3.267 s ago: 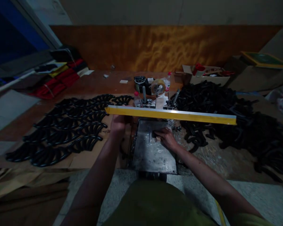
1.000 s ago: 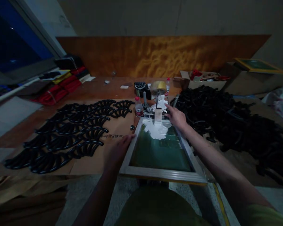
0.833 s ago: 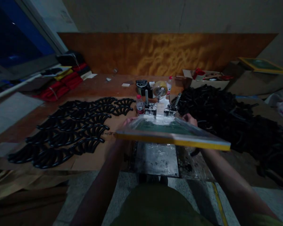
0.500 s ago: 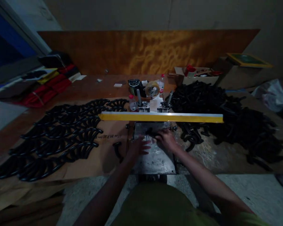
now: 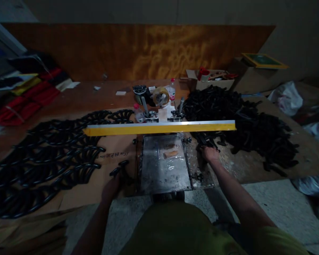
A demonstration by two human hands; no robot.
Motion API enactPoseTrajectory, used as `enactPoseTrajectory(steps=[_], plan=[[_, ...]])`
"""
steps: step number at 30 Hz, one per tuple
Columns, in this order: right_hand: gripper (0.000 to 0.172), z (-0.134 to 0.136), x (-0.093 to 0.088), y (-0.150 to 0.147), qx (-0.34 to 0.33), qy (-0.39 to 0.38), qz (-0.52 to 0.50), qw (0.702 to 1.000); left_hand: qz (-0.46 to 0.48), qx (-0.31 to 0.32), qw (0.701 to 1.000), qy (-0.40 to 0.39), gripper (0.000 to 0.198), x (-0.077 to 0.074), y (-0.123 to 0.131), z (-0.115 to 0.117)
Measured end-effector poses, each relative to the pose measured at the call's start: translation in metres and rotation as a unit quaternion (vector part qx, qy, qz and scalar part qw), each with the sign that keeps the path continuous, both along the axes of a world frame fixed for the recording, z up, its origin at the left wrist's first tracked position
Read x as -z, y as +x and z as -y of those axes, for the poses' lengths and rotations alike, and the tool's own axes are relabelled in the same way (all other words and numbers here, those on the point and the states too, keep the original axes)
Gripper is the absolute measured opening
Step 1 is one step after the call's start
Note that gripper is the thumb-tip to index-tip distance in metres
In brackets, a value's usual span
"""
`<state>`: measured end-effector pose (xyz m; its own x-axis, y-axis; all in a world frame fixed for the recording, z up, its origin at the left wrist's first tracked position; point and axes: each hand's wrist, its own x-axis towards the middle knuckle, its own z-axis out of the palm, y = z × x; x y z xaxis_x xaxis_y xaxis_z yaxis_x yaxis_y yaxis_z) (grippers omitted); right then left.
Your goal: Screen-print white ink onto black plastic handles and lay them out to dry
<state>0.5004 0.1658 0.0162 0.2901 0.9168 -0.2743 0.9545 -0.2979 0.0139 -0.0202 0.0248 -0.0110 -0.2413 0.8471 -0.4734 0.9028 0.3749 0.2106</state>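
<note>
My left hand, dark and partly blurred, is closed on a black curved piece above the cardboard. Beside it lies a second curved piece, bent like a handle. At the near edge of the black heap, my right hand has its fingers curled onto a black piece; the fingertips are partly hidden. Between my hands is a flat metal plate bearing a small tan patch under clear film.
A yellow-edged bar spans above the plate's far end. Rows of black curved pieces cover the cardboard at left. Behind stand bottles, a tape roll and an open box. Red bundles lie far left.
Both hands have left the plate. My left hand has moved left and down with a black piece; my right hand has moved right to the heap. The view has shifted right.
</note>
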Motion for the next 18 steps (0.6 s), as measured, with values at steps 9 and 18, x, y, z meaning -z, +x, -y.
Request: enactPoseTrajectory(steps=[9, 18], plan=[[0.039, 0.017, 0.003, -0.004, 0.096, 0.26, -0.259, 0.925, 0.116, -0.115, 0.978, 0.132, 0.037, -0.052, 0.021, -0.014], [0.026, 0.009, -0.023, -0.148, -0.388, 0.202, -0.289, 0.852, 0.449, -0.181, 0.765, 0.424, 0.047, -0.188, 0.109, -0.112]])
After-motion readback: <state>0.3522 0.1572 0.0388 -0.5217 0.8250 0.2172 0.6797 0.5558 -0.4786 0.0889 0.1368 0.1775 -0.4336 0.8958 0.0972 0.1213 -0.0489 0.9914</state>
